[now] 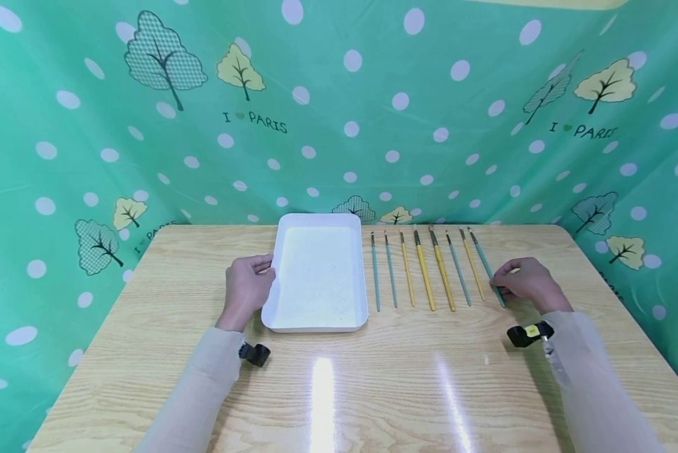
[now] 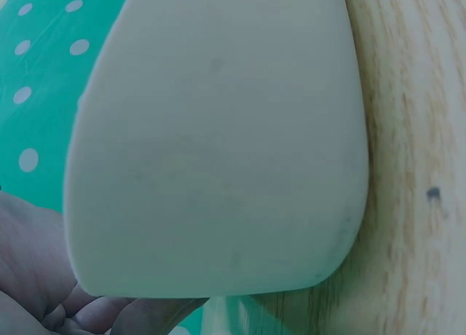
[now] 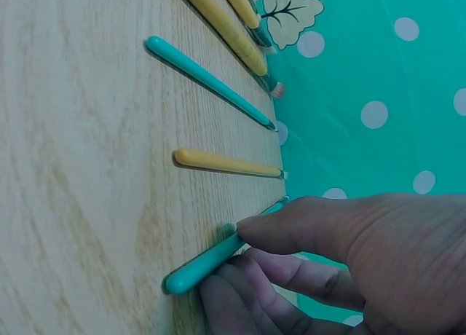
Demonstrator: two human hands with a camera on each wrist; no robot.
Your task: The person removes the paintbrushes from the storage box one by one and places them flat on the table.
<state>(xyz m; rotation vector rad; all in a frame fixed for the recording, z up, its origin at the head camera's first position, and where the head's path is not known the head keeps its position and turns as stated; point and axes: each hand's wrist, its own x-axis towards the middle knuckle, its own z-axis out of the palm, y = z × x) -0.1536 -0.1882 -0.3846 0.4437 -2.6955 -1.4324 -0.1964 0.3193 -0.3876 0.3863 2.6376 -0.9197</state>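
Observation:
A white rectangular tray [image 1: 314, 329] lies on the wooden table. My left hand [image 1: 247, 286] is at its left side, thumb and fingers pinching the rim. In the left wrist view the tray's outer wall [image 2: 218, 146] covers much of that hand [image 2: 36, 269]. Far right in a row of brushes lies a teal-handled paintbrush [image 1: 483, 259]. My right hand [image 1: 524, 282] pinches its handle near the lower end. Seen from the right wrist, the thumb and fingers of my hand [image 3: 320, 255] close about the teal handle [image 3: 200, 268], whose end rests on or close to the wood.
Several more paintbrushes with teal and yellow handles lie side by side between tray and right hand, among them a yellow one [image 1: 472, 264] and a teal one [image 1: 458, 267]. A green dotted curtain [image 1: 339, 151] hangs behind the table [image 1: 384, 390].

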